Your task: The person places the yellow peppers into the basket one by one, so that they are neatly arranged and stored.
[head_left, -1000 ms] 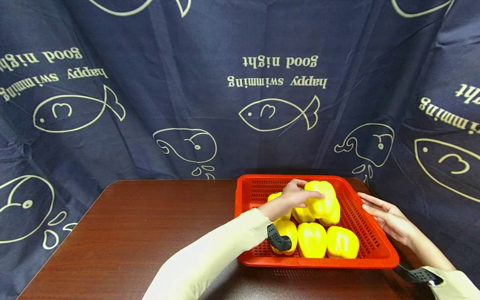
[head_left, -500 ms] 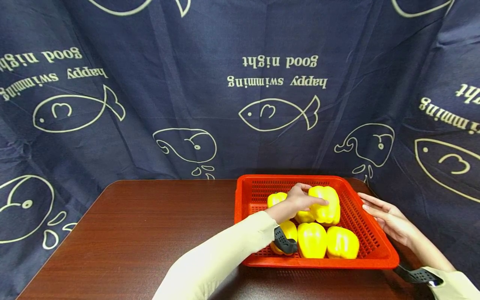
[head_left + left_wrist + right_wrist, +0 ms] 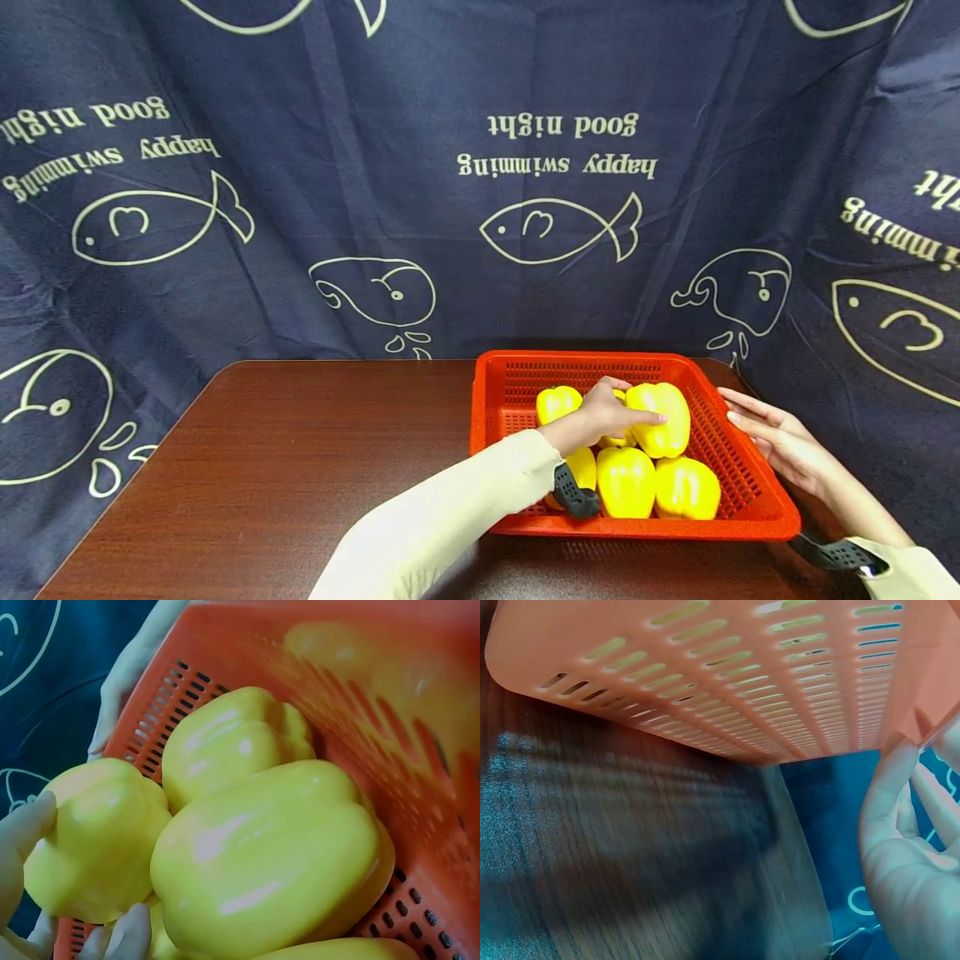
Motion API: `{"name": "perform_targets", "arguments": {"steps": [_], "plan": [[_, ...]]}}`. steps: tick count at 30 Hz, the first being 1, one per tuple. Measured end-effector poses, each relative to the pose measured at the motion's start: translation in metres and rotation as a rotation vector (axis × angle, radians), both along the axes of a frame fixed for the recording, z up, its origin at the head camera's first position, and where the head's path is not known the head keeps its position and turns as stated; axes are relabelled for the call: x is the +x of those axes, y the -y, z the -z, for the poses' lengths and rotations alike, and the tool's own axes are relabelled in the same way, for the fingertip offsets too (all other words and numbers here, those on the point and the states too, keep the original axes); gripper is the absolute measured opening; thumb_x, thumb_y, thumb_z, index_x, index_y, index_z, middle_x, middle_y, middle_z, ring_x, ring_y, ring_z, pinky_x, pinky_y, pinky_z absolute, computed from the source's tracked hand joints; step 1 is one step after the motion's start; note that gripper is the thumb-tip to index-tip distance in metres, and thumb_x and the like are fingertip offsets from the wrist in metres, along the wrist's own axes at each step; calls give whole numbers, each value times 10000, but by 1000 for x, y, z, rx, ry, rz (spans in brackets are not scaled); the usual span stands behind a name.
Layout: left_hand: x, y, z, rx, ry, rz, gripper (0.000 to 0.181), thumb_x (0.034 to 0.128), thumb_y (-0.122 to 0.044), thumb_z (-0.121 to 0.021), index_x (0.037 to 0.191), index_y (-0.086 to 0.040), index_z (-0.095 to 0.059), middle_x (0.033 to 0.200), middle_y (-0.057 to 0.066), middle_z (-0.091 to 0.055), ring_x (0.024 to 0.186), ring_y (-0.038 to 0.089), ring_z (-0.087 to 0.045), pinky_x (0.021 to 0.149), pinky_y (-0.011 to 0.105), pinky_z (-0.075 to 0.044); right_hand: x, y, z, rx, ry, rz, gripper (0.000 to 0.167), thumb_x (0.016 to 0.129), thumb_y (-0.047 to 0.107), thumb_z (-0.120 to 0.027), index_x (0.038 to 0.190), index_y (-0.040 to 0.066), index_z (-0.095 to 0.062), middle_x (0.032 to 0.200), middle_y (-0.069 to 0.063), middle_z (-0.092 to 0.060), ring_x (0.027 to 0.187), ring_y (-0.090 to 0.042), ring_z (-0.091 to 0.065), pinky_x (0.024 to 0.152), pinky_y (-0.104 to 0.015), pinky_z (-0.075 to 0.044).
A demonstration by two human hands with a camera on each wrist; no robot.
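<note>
My left hand (image 3: pixel 602 414) grips a yellow bell pepper (image 3: pixel 664 421) inside the red basket (image 3: pixel 495 528), thumb on one side and fingers on the other. The left wrist view shows the same bell pepper (image 3: pixel 97 840) with fingertips against its lower part. Several more yellow peppers lie around it, including a pepper (image 3: pixel 627 483) at the front and another pepper (image 3: pixel 557 405) at the back left. My right hand (image 3: pixel 787 446) touches the basket's right rim from outside, its fingers fairly straight. In the right wrist view, the fingers (image 3: pixel 892 780) meet the basket's slotted wall (image 3: pixel 742 682).
The basket stands toward the right of a dark brown table (image 3: pixel 337 467). A navy cloth (image 3: pixel 420 192) with fish and whale drawings hangs behind and beside the table. Black straps are on both wrists.
My left hand has moved slightly right and lower with the held bell pepper, toward the basket's floor. My right hand stays at the rim.
</note>
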State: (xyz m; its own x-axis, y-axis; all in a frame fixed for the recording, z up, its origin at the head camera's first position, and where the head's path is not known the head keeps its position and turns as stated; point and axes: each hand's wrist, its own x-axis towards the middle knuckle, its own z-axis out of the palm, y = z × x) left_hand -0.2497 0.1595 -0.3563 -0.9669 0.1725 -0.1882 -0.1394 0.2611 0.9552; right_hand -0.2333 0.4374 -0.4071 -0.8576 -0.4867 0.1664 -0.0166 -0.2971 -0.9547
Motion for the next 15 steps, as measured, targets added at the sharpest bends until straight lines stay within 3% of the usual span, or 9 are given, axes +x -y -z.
{"name": "perform_targets", "arguments": {"steps": [4,10,12,15], "plan": [[1,2,-1,-1,13,24,464,691,-117,-850,1043,-125,-549,968,50,-556,756,151,-530,547,274,-489,0,0,1,-2,-3,-11,517,1013,-60,-262,1360,209,-537,1283,56,-633,1107,-125,-644,873,-294,-551],[2,11,-4,21,21,93,495,742,-97,-807,1167,-83,-554,1126,119,-603,810,200,-600,748,411,-577,-1,-1,3,-9,1,-20,526,1013,-60,-254,1354,216,-544,1284,62,-631,1115,-115,-638,879,-285,-548],[1,15,-6,36,27,112,496,753,-87,-798,1184,-84,-552,1044,133,-610,730,201,-567,733,397,-573,-1,-2,3,-13,-2,-21,525,1012,-62,-257,1354,212,-545,1281,56,-634,1116,-112,-636,880,-283,-548],[2,23,-12,41,14,128,465,775,-75,-775,1192,-89,-569,1014,124,-617,743,208,-586,748,389,-570,-1,-3,4,-2,-10,-15,523,1011,-63,-262,1358,210,-542,1283,59,-631,1115,-109,-636,879,-279,-547]]}}
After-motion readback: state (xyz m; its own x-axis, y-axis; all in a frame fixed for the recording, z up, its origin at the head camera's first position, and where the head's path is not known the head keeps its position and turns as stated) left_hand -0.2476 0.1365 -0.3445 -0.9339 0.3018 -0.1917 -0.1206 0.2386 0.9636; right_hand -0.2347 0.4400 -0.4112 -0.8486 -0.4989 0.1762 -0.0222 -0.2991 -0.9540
